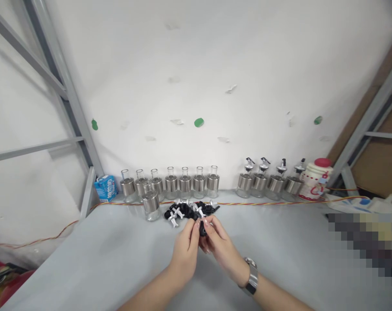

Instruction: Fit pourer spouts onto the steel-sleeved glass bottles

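My left hand (pixel 185 247) and my right hand (pixel 222 247) meet over the front of the table. Both are closed, fingertips pinching a small black pourer stopper (pixel 203 230) between them; the fingers cover part of it. Just beyond lies a heap of loose black and silver pourer parts (pixel 189 211). One glass bottle with a steel band (pixel 150 201) stands left of the heap, uncapped. Behind it, along the wall, is a row of several open-necked bottles (pixel 184 183). Farther right, several bottles (pixel 276 183) carry silver and black pourers on their necks.
A blue carton (pixel 105 188) stands at the back left of the grey table (pixel 118 255). At the back right is a white jar with a red lid (pixel 315 179). A twisted red and yellow wire (pixel 248 203) crosses behind the heap. Metal posts flank both sides.
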Available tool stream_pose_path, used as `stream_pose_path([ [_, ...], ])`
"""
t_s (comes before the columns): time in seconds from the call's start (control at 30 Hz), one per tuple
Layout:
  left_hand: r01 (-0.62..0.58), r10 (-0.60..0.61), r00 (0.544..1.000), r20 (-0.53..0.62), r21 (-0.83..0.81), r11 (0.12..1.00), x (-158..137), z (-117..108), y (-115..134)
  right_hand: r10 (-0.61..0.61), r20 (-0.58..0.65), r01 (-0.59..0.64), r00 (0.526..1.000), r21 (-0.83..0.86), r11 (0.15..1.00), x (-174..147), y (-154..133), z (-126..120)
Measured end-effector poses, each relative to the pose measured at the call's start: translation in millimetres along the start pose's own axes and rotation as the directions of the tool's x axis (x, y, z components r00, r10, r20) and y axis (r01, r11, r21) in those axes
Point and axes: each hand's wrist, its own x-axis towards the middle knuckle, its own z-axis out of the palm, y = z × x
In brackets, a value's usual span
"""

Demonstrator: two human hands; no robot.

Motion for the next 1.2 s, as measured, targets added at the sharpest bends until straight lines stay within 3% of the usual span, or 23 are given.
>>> stream_pose_path([
  [0.1,0.033,-0.033,0.999,-0.041,-0.004,0.999,1,2,-3,0.009,-0.005,-0.009,1.0,-0.03,1.0,-2,-2,2],
  [0.23,0.048,-0.047,0.998,0.035,-0.044,0.998,1,1,-2,-0.036,-0.004,0.036,0.999,-0.108,0.994,-8,-10,7],
  [0.5,-0.036,0.03,0.999,0.036,0.163,0.986,-2,-1,-3,-0.033,-0.002,0.033,0.999,-0.038,0.999,-11,-7,5],
  [0.7,-0.035,0.035,0.999,-0.001,0.162,0.986,-2,-1,-9,-0.002,-0.017,0.002,1.0,-0.022,1.0,-10,-4,4],
  [0.8,0.02,-0.022,1.0,0.018,0.093,0.995,1,-1,-9,0.014,-0.037,-0.014,0.999,-0.013,1.0,-5,0,4],
  [1.0,0.043,-0.048,0.996,-0.072,-0.07,0.997,6,-5,-5,0.144,0.01,-0.14,0.989,0.314,0.939,2,-8,6],
  [1.1,0.027,-0.029,0.997,-0.067,-0.032,0.999,3,-6,-2,0.169,0.075,-0.185,0.983,0.382,0.905,0,-13,3],
  [1.2,-0.035,0.034,0.999,0.013,0.084,0.996,-1,-7,1,0.187,0.097,-0.211,0.978,0.401,0.892,-1,-14,1],
])
